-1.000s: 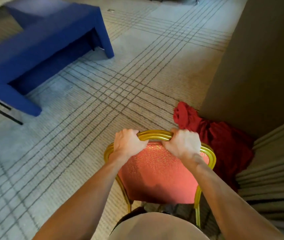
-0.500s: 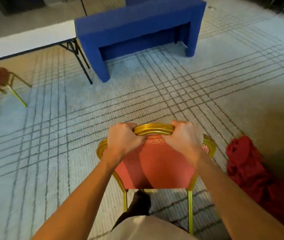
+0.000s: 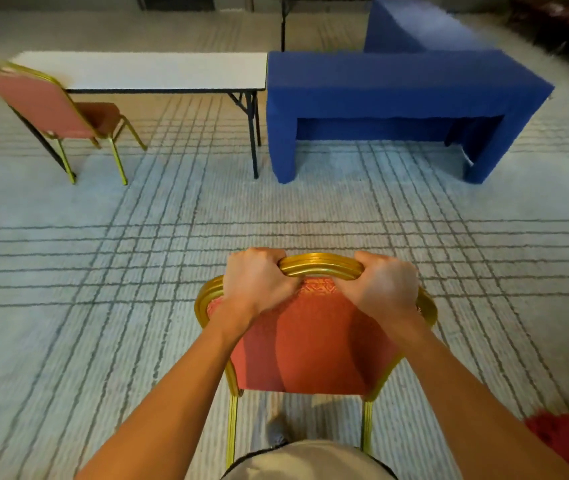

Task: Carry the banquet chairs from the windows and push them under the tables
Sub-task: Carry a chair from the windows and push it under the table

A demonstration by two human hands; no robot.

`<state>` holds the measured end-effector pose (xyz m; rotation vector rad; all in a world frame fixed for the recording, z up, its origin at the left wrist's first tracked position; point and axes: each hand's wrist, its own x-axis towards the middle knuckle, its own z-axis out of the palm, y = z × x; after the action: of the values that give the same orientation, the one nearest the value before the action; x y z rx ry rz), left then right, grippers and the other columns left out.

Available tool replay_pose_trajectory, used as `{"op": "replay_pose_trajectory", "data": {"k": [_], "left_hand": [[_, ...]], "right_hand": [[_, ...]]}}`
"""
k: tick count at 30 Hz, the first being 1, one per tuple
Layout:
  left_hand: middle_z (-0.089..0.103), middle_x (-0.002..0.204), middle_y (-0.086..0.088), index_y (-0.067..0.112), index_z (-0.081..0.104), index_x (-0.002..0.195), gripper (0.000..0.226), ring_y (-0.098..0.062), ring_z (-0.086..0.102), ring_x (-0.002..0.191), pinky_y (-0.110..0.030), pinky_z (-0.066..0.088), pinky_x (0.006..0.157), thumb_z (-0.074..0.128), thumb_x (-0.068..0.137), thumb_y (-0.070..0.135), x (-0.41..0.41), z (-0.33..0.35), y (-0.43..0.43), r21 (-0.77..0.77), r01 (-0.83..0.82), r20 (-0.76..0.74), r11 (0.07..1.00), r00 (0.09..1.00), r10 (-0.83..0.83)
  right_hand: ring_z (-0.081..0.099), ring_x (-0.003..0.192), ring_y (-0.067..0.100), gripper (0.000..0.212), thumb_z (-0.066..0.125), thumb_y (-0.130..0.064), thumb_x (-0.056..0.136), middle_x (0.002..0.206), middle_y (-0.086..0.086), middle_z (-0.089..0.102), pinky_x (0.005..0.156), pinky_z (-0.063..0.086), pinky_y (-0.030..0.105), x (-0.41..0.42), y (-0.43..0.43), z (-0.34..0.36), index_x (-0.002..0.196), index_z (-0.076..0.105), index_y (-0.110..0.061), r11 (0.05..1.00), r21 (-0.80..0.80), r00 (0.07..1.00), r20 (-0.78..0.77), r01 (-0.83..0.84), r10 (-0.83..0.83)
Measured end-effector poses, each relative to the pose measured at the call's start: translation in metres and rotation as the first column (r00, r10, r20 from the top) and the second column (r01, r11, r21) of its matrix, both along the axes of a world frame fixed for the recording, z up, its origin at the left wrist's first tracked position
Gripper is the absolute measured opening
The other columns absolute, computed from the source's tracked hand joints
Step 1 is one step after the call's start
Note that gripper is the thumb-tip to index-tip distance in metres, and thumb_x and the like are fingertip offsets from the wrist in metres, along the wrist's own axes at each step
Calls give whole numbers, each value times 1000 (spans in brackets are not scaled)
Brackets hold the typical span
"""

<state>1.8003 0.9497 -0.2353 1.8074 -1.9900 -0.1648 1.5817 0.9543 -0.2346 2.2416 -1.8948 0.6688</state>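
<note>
The near chair (image 3: 314, 341) has coral-red upholstery, with a fine orange-gold scroll pattern at the top of its back, and a ribbed gold frame. The far chair (image 3: 44, 105) has a pinkish-red back, a darker brown-red seat and gold legs. The carpet (image 3: 137, 254) is pale grey-blue, crossed by bands of thin dark grey lines in a plaid grid; the white-topped bench (image 3: 144, 69) has black legs, the covered bench (image 3: 397, 84) is plain deep blue, and the cloth (image 3: 560, 441) is red.
</note>
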Motion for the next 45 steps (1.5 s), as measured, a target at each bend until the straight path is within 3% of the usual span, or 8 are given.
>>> {"op": "replay_pose_trajectory", "data": {"k": [9, 14, 18, 27, 32, 36, 40, 45], "left_hand": [[64, 59, 0, 25, 38, 51, 41, -25, 63, 60, -31, 42, 56, 70, 68, 45, 74, -9, -84, -18, -121, -1, 992, 993, 121], [64, 58, -1, 20, 47, 52, 38, -26, 62, 59, -29, 33, 55, 69, 66, 47, 110, -17, -152, -6, -229, 24, 973, 973, 230], [59, 55, 0, 15, 54, 56, 37, -26, 59, 58, -30, 33, 55, 61, 65, 51, 131, -19, -208, 68, -300, 20, 952, 954, 299], [63, 61, -1, 18, 52, 58, 41, -27, 62, 66, -34, 47, 61, 54, 64, 58, 199, -14, -309, 114, -449, 18, 886, 893, 450], [65, 66, -4, 22, 36, 53, 45, -29, 64, 71, -32, 36, 61, 64, 71, 53, 247, -10, -354, 78, -473, 41, 878, 881, 471], [69, 74, -5, 21, 44, 59, 40, -30, 65, 78, -33, 37, 64, 70, 76, 47, 309, -17, -402, 72, -496, 55, 865, 868, 493], [70, 75, -5, 20, 50, 62, 37, -30, 66, 79, -35, 43, 67, 69, 77, 48, 377, -20, -450, 88, -514, 11, 853, 857, 515], [71, 77, -3, 17, 60, 66, 33, -27, 66, 81, -34, 42, 68, 70, 75, 48, 451, -11, -505, 94, -526, -3, 845, 849, 529]], "right_hand": [[39, 42, 12, 42, 89, -48, 66, 47, -6, 53, 51, 25, 20, 73, -119, -11, 57, 56, -23, 988, -7, 987, 22, -157, 157], [46, 42, 13, 40, 85, -50, 71, 48, -8, 53, 50, 30, 22, 110, -210, -29, 59, 59, -22, 962, 5, 959, 85, -273, 271], [44, 40, 15, 45, 86, -47, 70, 46, -8, 48, 44, 34, 24, 138, -281, -37, 56, 49, -25, 934, 8, 924, 148, -358, 353], [56, 45, 22, 41, 82, -53, 69, 50, -5, 55, 46, 40, 27, 218, -417, -31, 60, 58, -22, 869, 38, 865, 119, -494, 487], [52, 41, 21, 46, 89, -44, 66, 48, -12, 36, 50, 28, 24, 274, -473, -24, 56, 49, -24, 829, 2, 825, 95, -560, 557], [53, 43, 24, 47, 87, -46, 69, 46, -5, 48, 52, 28, 24, 339, -528, -31, 55, 50, -20, 815, 3, 813, 61, -580, 579], [49, 39, 22, 52, 85, -46, 71, 46, -10, 35, 49, 25, 25, 413, -580, -29, 55, 40, -26, 797, -1, 796, 26, -604, 604], [50, 40, 22, 49, 80, -48, 70, 44, -4, 45, 50, 25, 25, 486, -638, -21, 57, 36, -29, 790, -29, 789, 34, -613, 613]]}}
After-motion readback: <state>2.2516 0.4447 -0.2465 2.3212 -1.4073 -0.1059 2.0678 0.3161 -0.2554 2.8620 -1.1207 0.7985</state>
